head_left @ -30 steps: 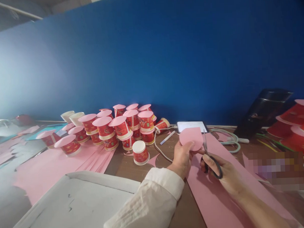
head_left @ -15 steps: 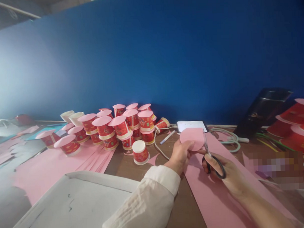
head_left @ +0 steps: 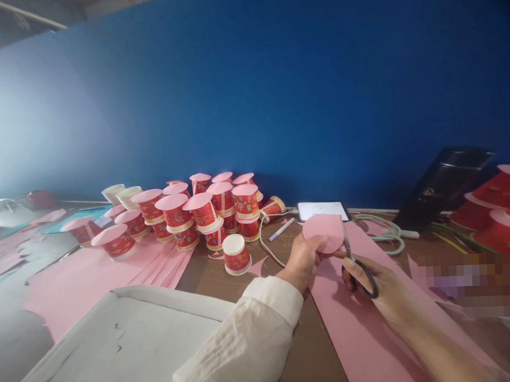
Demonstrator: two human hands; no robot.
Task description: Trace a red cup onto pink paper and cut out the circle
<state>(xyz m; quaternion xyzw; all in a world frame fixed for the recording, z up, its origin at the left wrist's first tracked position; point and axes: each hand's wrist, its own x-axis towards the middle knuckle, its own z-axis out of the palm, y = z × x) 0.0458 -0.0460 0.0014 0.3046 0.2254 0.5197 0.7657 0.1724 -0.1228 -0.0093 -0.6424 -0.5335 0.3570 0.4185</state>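
My left hand (head_left: 306,258) pinches a piece of pink paper (head_left: 323,231) by its lower left part; its left side is rounded and its upper right corner is square. My right hand (head_left: 378,290) holds a pair of scissors (head_left: 369,282) with black handles, thumb and fingers through the loops. The scissor blades stand upright along the paper's right edge, nearly together. Beneath both hands lies a large pink sheet (head_left: 360,332) on the brown table (head_left: 304,351). Left of my left hand, a red paper cup (head_left: 236,257) rests upside down.
Red cups topped with pink discs (head_left: 173,203) stand stacked at the left. Behind the hands are a phone (head_left: 321,210), a marker (head_left: 281,230) and a cable. A black cylinder (head_left: 443,184) leans at the right. A white tray-like box (head_left: 172,333) fills the front left.
Hardly anything differs. Both hands keep their places, with the paper and scissors still together; the whole view has shifted very slightly.
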